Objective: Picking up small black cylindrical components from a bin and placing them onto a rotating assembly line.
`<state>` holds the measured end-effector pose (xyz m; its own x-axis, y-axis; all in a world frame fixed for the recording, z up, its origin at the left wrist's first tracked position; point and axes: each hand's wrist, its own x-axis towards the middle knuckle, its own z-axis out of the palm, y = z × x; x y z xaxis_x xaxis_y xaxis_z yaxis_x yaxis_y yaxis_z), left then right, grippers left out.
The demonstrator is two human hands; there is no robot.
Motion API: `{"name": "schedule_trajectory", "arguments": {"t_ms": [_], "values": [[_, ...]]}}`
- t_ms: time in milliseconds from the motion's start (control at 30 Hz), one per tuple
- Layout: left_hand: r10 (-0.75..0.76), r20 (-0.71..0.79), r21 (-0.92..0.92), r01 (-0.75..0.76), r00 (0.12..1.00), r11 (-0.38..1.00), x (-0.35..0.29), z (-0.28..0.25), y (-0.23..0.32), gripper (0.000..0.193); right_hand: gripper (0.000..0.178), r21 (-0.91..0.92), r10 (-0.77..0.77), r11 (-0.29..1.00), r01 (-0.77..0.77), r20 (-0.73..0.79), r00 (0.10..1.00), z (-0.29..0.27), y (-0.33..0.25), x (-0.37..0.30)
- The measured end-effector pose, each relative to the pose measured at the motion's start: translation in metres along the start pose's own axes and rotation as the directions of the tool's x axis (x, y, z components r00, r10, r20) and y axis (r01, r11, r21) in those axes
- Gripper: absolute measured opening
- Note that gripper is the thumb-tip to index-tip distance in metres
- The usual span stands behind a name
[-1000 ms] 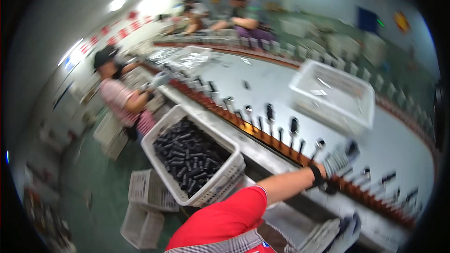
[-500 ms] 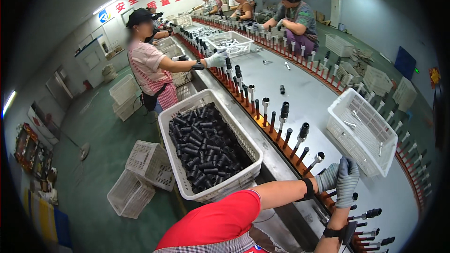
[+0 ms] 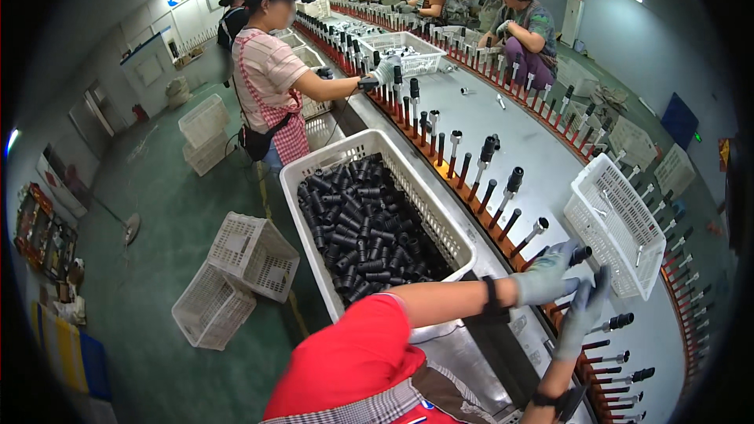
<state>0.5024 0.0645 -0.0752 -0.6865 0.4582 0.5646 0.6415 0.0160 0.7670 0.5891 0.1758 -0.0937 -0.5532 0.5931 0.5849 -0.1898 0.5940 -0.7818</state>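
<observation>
My left hand point(image 3: 542, 275), in a grey glove, reaches over the near part of the pin row. Its fingers look stretched and apart, though somewhat blurred, beside a black sleeve-shaped fitting point(image 3: 581, 255) on a pin. Just to the right and nearer is my right hand point(image 3: 583, 314), also gloved, with its fingertips apart and pointing up. I make out nothing in either hand. Along the orange-brown rail stand upright dark-red pins, some topped with silver metal sockets point(image 3: 541, 225) and black fittings point(image 3: 514, 180). A white crate point(image 3: 463, 255) full of black ribbed fittings point(image 3: 365, 228) is at my left.
On the grey table is a white crate point(image 3: 580, 216) with a few metal pieces; another crate point(image 3: 433, 67) stands farther off. A second pin row runs along the far side. Co-workers point(image 3: 271, 86) work along the line. Stacked crates point(image 3: 212, 306) sit on the green floor.
My hands, which were together, have come apart, the left one beside the black fitting. The view has shifted a little. A co-worker in a checked apron still reaches to the pin row.
</observation>
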Motion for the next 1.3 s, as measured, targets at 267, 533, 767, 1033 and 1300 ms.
{"name": "schedule_trajectory", "arguments": {"t_ms": [267,533,767,1033,1300], "values": [[-0.569,0.158,0.903,0.114,0.807,0.413,-0.072,-0.257,-0.125,0.026,0.03,0.072,0.426,0.898,-0.434,0.104,0.899,-0.045,0.007,-0.14],[-0.778,0.1,0.962,0.14,0.621,0.236,-0.127,-0.254,-0.185,0.039,0.024,-0.042,0.371,0.926,-0.376,0.296,0.88,-0.042,-0.004,-0.177],[-0.769,-0.05,0.957,0.249,0.638,0.145,-0.112,-0.271,-0.192,0.03,0.024,0.011,0.454,0.876,-0.482,0.316,0.833,-0.059,-0.012,-0.184],[-0.731,0.066,0.988,0.06,0.679,0.145,-0.127,-0.265,-0.17,0.023,0.027,0.04,0.489,0.861,-0.507,0.207,0.847,-0.114,-0.004,-0.207],[-0.413,-0.07,0.077,0.418,0.908,0.905,-0.062,-0.233,-0.062,0.014,0.038,-0.014,0.525,0.824,-0.567,0.397,0.753,-0.085,-0.042,-0.122]]}}
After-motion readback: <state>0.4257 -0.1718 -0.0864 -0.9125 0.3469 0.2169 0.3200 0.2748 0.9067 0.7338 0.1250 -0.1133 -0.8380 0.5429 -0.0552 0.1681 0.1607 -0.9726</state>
